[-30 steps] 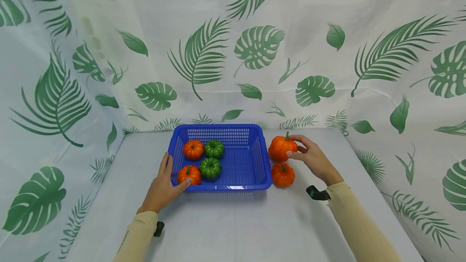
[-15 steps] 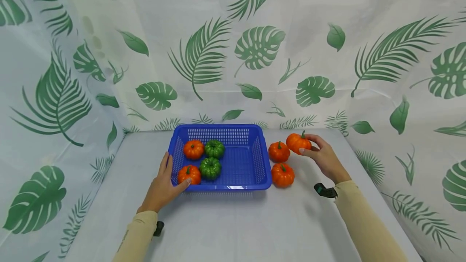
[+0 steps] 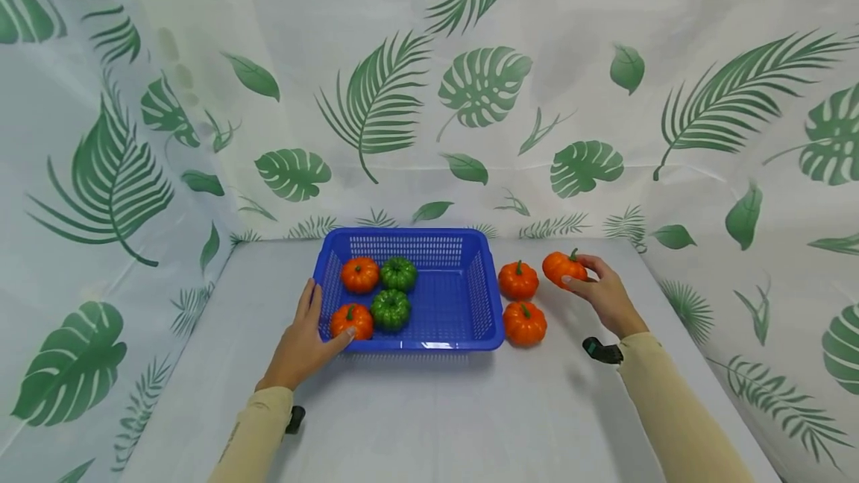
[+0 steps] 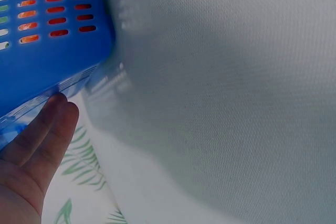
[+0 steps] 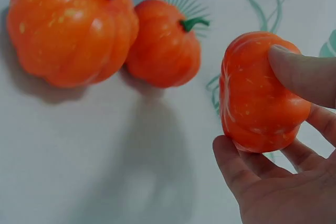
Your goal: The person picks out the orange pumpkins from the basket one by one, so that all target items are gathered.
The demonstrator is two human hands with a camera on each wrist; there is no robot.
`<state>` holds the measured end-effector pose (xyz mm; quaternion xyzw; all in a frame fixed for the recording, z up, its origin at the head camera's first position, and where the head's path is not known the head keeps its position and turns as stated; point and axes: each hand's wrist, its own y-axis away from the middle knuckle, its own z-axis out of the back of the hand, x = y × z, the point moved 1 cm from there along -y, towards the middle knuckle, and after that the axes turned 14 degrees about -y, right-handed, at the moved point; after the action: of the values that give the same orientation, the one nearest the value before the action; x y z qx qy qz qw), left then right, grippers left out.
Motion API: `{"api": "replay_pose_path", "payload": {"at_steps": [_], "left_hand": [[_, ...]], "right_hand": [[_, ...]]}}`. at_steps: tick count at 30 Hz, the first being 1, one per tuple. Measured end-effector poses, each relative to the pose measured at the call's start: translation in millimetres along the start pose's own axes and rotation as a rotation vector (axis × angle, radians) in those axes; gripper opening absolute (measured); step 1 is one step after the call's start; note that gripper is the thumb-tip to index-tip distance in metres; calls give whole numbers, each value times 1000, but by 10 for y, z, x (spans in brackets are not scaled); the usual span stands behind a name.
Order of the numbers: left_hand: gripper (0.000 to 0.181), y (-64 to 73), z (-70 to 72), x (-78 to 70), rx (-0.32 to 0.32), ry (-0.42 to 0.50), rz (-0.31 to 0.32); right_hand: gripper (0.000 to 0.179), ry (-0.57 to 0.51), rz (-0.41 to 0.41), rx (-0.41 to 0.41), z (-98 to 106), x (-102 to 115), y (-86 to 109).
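My right hand [image 3: 609,298] holds a small orange pumpkin [image 3: 562,268] above the table, right of the basket. In the right wrist view, the thumb presses one side of the tilted pumpkin [image 5: 262,93] and fingers support it below. Two more orange pumpkins, a rear one [image 3: 518,280] and a front one [image 3: 525,323], sit beside the basket's right wall. My left hand [image 3: 298,345] rests at the front left corner of the blue basket [image 3: 429,345], its straight fingers along the outer wall and thumb over the front rim. The left wrist view shows two fingertips [image 4: 65,111] by the basket.
In the basket's left half lie two orange pumpkins, one behind [image 3: 359,275] and one in front [image 3: 352,321], beside two green pumpkins, one behind [image 3: 399,274] and one in front [image 3: 391,309]. A leaf-patterned curtain [image 3: 403,95] surrounds the white table [image 3: 429,416].
My right hand has lifted the orange pumpkin from in front of the rear one and carried it right, away from the basket. The left hand and basket have stayed in place.
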<state>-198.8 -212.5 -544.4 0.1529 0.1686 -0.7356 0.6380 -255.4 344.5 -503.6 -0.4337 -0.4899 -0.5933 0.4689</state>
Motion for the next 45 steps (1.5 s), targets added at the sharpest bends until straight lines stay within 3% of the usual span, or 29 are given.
{"api": "replay_pose_path", "payload": {"at_steps": [11, 20, 31, 39, 45], "left_hand": [[119, -5, 20, -4, 7, -10, 13], [118, -12, -15, -12, -4, -5, 0], [119, -5, -1, -4, 8, 0, 17], [119, -18, 19, -11, 11, -2, 10], [120, -4, 28, -13, 22, 1, 11]], "right_hand": [[74, -18, -83, -82, 2, -267, -139], [69, 21, -49, -134, -39, -357, -108], [70, 87, -52, -138, -132, -390, -205], [74, 54, -54, -102, -140, -431, -197], [74, 158, -38, -124, -196, -428, -173]]}}
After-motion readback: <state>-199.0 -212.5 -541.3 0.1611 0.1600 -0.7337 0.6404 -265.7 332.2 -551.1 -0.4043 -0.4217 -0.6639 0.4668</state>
